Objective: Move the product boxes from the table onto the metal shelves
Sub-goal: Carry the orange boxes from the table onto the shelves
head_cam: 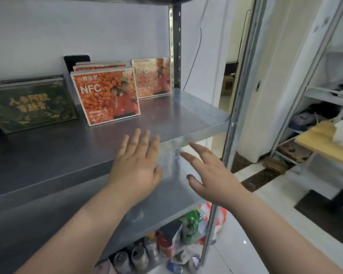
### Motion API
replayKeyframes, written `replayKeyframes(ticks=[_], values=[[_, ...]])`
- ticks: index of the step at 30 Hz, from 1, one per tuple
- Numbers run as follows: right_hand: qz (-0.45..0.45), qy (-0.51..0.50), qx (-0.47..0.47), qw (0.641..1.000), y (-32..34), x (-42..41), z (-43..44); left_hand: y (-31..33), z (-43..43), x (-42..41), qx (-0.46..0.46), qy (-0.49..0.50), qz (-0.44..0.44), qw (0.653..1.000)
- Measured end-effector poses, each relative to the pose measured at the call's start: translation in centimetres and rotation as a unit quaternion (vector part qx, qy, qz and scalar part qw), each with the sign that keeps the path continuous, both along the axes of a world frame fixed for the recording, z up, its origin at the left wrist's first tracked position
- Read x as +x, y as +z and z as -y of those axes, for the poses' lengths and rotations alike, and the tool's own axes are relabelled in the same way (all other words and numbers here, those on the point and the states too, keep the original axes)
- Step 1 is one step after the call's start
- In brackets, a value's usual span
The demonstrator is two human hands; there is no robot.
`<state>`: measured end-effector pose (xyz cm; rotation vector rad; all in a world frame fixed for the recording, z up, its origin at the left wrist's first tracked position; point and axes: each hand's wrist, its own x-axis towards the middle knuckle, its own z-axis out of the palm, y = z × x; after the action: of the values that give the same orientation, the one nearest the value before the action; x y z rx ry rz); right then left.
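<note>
On the metal shelf (176,113) an orange NFC box (105,97) stands upright, with more orange boxes stacked close behind it. Another orange box (151,78) stands farther back by the rear post. A dark green box with gold lettering (31,103) leans at the left. My left hand (136,169) hovers at the shelf's front edge, fingers spread, holding nothing. My right hand (208,175) is beside it, just below the shelf edge, also spread and empty.
The shelf's front right upright (234,123) stands right of my hands. A lower shelf (166,200) lies beneath them, and bottles, jars and a green can (189,226) crowd the floor level. A wooden table (325,143) and a white rack (313,115) stand at the right.
</note>
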<state>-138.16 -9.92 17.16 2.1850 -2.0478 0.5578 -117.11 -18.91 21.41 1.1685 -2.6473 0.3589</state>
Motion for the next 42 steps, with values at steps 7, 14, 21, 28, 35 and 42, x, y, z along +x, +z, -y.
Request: replayKeyframes(ticks=[7, 14, 21, 28, 35, 42], values=[[0.033, -0.034, 0.186, 0.981, -8.7, -2.4, -11.7, -8.6, -8.9, -3.2, 0.132, -0.11, -0.026, 0.985], [0.087, -0.128, 0.269, 0.951, -14.4, -5.8, -21.8, -16.2, -16.2, -10.1, 0.262, -0.174, 0.106, 0.943], [0.132, -0.247, 0.315, 0.907, -17.6, -5.2, -29.7, -20.0, -19.9, -13.9, 0.281, -0.305, 0.191, 0.89], [0.209, -0.454, 0.299, 0.813, -18.5, 4.3, -35.6, -23.1, -21.7, -13.2, 0.259, -0.492, 0.283, 0.781], [0.337, -0.634, 0.233, 0.656, -19.4, 21.0, -40.8, -23.7, -28.0, -9.6, 0.24, -0.636, 0.302, 0.668], [0.348, -0.757, 0.177, 0.523, -19.1, 34.7, -47.9, -22.6, -40.5, -2.0, 0.159, -0.772, 0.329, 0.52]])
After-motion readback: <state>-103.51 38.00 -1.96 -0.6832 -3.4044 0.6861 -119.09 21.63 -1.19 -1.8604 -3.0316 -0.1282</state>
